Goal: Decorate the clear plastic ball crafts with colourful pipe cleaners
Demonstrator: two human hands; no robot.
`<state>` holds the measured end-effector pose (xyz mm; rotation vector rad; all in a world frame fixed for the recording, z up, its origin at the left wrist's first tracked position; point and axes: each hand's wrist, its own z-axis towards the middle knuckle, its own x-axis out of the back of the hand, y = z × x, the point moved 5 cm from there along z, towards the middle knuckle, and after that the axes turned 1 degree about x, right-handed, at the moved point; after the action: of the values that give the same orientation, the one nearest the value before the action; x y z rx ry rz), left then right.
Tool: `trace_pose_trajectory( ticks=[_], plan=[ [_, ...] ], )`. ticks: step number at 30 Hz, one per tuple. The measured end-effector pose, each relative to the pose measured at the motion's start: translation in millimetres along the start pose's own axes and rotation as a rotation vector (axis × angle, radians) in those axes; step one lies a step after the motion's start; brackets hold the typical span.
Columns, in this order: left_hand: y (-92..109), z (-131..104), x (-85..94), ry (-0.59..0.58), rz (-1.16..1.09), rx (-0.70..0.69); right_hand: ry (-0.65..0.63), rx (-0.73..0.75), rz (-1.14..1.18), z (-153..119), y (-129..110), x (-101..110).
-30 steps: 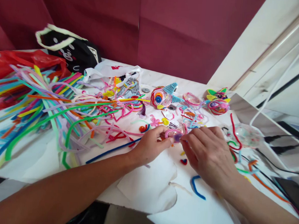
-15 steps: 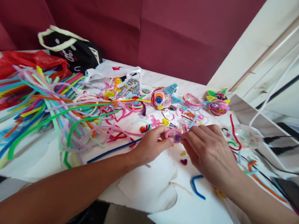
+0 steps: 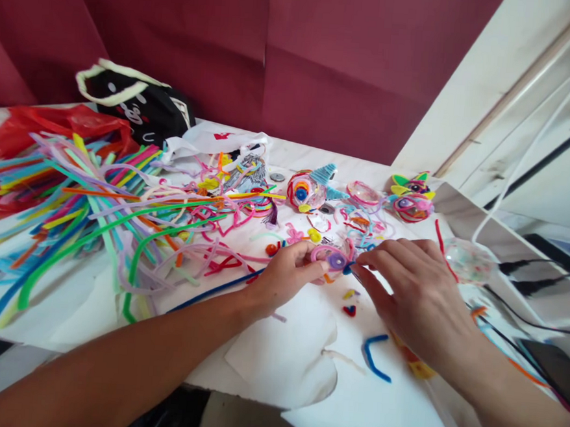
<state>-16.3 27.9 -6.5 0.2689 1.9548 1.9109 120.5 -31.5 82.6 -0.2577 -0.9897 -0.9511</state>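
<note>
My left hand point(image 3: 283, 275) is closed on a small clear ornament point(image 3: 329, 257) wound with pink pipe cleaner. A purple coil point(image 3: 336, 262) shows on its face. At the ornament's right side, my right hand point(image 3: 404, 288) pinches a short blue pipe cleaner piece point(image 3: 349, 268), which appears to touch the ornament. The right fingertips partly hide that piece. Beneath the hands, a small red and blue bit point(image 3: 349, 310) and a bent blue pipe cleaner point(image 3: 376, 358) lie on white paper.
Loose pipe cleaners point(image 3: 71, 198) spread across the left, by a red plastic bag point(image 3: 71, 120) and a black tote point(image 3: 140, 109). Decorated balls point(image 3: 309, 190) stand at the back. A clear ball point(image 3: 470, 260) and black cables point(image 3: 515, 265) are on the right.
My right hand has shifted slightly right, away from the ornament. More of the ornament and its purple coil now shows, along with the blue piece at the fingertips.
</note>
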Motion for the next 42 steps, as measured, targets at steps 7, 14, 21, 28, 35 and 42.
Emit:
trace_pose_trajectory(
  ticks=[7,14,21,28,35,42],
  plan=[
    [-4,5,2.7,-0.016,-0.254,0.1,0.107,-0.11,0.053,-19,27,12],
    [-6,11,12.0,0.046,-0.389,0.101,0.077,-0.301,0.242,-36,53,-6],
    [-9,13,15.9,0.027,-0.359,0.105,0.049,-0.462,0.49,-48,61,-21],
    [-5,15,19.8,0.064,-0.373,0.092,0.064,-0.545,0.616,-59,74,-27],
    [5,20,21.8,0.105,-0.328,0.09,0.019,-0.666,1.059,-62,81,-51],
    [25,29,7.6,0.045,-0.311,0.092,-0.073,-0.675,1.416,-36,77,-50]
  ],
)
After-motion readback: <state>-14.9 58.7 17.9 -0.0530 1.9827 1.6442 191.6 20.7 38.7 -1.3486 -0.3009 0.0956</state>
